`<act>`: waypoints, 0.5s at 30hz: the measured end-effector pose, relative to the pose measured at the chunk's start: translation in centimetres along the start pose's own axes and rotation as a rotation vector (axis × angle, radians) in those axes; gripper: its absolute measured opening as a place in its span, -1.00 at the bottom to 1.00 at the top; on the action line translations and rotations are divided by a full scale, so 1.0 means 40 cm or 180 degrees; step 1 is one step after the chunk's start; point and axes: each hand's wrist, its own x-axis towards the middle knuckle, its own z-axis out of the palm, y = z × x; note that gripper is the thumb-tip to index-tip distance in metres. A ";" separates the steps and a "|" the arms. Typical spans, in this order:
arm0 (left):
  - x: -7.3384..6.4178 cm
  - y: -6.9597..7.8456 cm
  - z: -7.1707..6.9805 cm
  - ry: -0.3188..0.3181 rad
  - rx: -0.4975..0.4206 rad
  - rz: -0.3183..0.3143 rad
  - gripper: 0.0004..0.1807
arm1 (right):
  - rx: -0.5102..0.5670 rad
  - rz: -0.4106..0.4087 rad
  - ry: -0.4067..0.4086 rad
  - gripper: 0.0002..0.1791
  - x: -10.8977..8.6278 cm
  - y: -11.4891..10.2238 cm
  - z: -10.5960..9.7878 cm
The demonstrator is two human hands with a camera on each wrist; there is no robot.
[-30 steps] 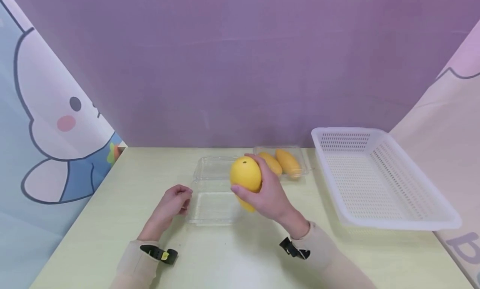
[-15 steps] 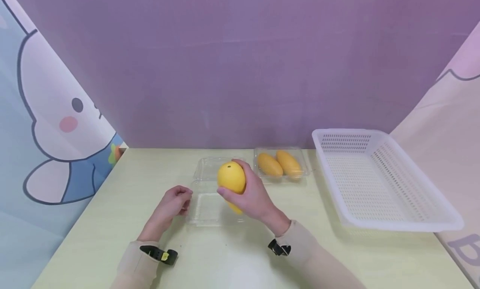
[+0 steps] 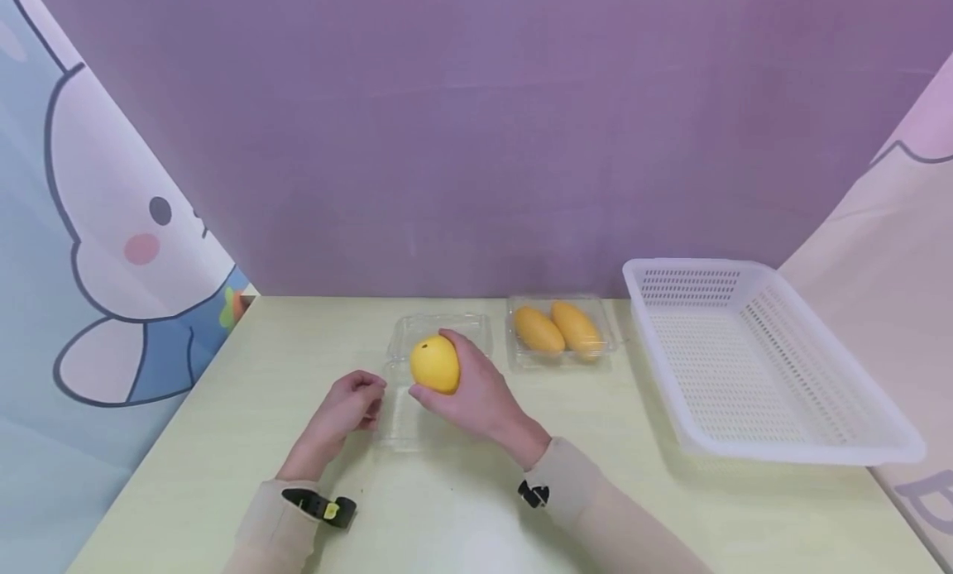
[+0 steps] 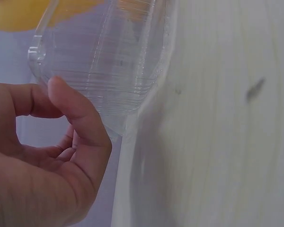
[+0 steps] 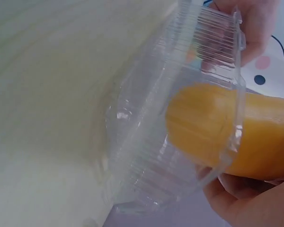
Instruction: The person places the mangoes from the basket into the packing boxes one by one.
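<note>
A yellow mango [image 3: 434,365] is in the grip of my right hand [image 3: 480,400], its stem end tilted up. In the right wrist view, the mango's rounded lower end [image 5: 199,120] shows through the wall of a clear plastic clamshell [image 5: 132,127], inside the rim and above the bottom. The clamshell lies open on the table, its lid [image 3: 417,326] folded back toward the wall. My left hand [image 3: 344,413] pinches the near corner of the clamshell's rim [image 4: 36,54] between thumb and finger. The mango and right hand hide much of the clamshell from the head view.
Another clear clamshell [image 3: 519,361] with two mangoes [image 3: 577,326] stands at the back, right of the open one. A white perforated basket [image 3: 733,375] sits at the right of the pale wooden table [image 3: 246,475]. A purple cloth wall [image 3: 476,144] rises behind.
My right hand has carried the mango leftward and lower, from beside the two packed mangoes to the open clamshell. The left hand stays at the clamshell's rim.
</note>
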 end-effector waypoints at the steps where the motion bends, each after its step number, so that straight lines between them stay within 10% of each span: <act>1: 0.000 0.000 0.001 0.0002 0.0002 -0.0003 -0.71 | -0.0056 0.0032 -0.0027 -0.02 0.002 0.000 0.004; 15: 0.002 0.002 0.002 0.0009 0.0006 -0.0011 -0.69 | -0.0621 0.0123 -0.0276 -0.05 0.022 0.012 0.056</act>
